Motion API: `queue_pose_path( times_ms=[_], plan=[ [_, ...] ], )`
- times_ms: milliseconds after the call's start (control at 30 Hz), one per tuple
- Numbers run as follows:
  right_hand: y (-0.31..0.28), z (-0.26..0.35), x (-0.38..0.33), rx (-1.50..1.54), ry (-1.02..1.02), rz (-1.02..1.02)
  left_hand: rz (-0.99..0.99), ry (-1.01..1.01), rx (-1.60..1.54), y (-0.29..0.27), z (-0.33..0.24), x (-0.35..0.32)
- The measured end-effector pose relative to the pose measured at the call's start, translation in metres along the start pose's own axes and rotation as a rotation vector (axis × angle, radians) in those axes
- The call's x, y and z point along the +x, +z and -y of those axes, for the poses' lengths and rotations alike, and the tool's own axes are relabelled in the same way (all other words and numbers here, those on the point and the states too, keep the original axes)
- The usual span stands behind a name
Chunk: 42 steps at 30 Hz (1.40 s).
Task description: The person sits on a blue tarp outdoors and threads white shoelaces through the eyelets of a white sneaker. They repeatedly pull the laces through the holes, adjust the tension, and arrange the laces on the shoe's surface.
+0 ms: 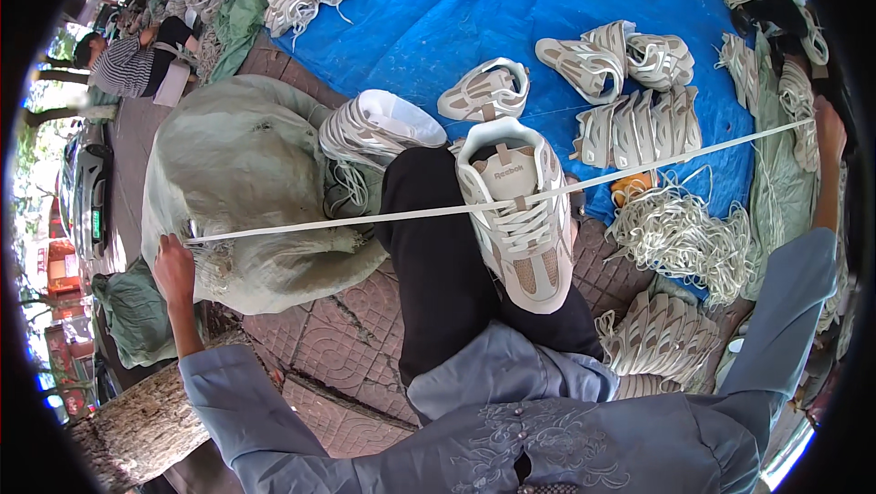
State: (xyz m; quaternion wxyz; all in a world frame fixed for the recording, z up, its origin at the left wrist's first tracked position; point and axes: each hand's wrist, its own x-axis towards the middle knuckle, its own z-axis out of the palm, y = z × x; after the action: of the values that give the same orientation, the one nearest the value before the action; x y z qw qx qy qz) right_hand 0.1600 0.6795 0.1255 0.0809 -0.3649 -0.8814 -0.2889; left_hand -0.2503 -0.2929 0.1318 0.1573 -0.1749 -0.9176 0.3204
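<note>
A long flat white shoelace is stretched taut across the view. Its left end is pinched in my left hand, out over a big sack. At the far right my right hand is closed on the other end, arm extended. Under the lace, a beige and white sneaker rests on my lap, toe toward me. White lacing criss-crosses its lower part, and the tongue stands in the wide upper opening. The stretched lace passes over the sneaker near the top of this lacing; whether it threads through an eyelet I cannot make out.
A stuffed pale sack stands left, with unlaced uppers against it. On the blue tarp lie more shoe uppers and a heap of white laces. Stacked uppers sit right of my knees. Another person sits far left.
</note>
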Motion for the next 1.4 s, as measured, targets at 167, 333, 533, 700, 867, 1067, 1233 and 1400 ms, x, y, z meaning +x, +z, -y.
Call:
queue_pose_path(
  times_ms=[167, 333, 533, 700, 867, 1067, 1233, 1400],
  plan=[
    [-0.019, 0.070, 0.005, 0.226, -0.402, -0.235, 0.097, 0.002, -0.135, -0.007, -0.029, 0.006],
    [-0.054, 0.235, -0.041, 0.227, -0.608, -0.016, -0.035, 0.236, -0.490, -0.068, -0.120, 0.001],
    [-0.170, 0.397, -0.143, 1.445, -0.981, -0.085, -0.332, 0.606, -1.247, -0.172, -0.296, -0.023],
    [-0.197, 0.426, -0.162, 1.197, -1.053, -0.106, -0.346, 0.663, -1.071, -0.187, -0.348, -0.019],
    [-0.193, 0.436, -0.168, 1.121, -0.978, -0.067, -0.382, 0.637, -0.847, -0.189, -0.363, -0.026],
    [-0.198, 0.433, -0.159, 1.482, -0.721, 0.777, -0.308, 0.539, -1.147, -0.181, -0.365, -0.022],
    [-0.202, 0.426, -0.163, 1.377, -0.773, 0.674, -0.005, 0.521, -1.536, -0.170, -0.350, -0.015],
    [-0.198, 0.428, -0.181, 1.256, -0.846, 0.257, 0.125, 0.559, -1.598, -0.167, -0.343, -0.016]
  ],
)
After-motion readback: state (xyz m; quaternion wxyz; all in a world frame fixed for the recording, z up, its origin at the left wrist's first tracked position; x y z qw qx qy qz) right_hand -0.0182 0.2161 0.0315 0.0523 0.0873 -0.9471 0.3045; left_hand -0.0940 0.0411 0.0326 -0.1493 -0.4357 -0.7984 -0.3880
